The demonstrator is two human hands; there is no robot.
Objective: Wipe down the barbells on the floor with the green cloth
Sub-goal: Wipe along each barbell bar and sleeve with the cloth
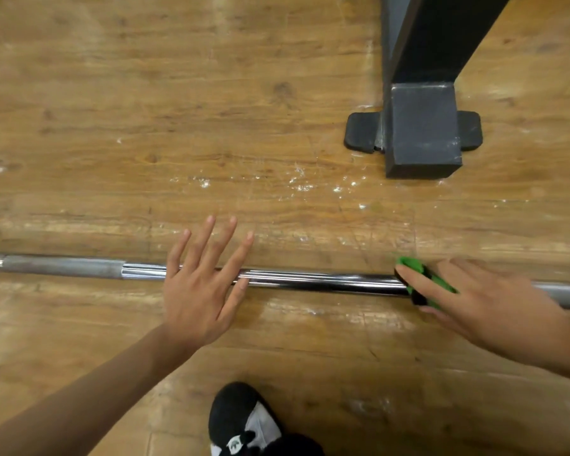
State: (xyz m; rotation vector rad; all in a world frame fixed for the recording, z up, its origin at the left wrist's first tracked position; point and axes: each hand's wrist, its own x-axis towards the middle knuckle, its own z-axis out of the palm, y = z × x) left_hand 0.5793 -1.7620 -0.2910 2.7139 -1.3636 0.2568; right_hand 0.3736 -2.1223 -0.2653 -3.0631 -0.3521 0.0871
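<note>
A black-and-white sneaker [241,422] is nearest, on the worn wooden plank floor [145,93]. Beyond it a long chrome steel barbell [310,281] lies left to right across the floor. The left hand [198,284] lies over the bar, fingers straight and spread, gripping nothing. At the right, the right hand [484,301] presses the green cloth [415,266] onto the bar with flat fingers. A dark grey metal post foot [422,126] stands far right.

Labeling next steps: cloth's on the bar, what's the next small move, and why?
Probably slide the right hand with the green cloth leftward along the barbell, toward the left hand. Its straight fingers press the cloth onto the bar, and the shiny stretch between the hands lies uncovered; the left hand spreads open over the bar, perhaps steadying it.
</note>
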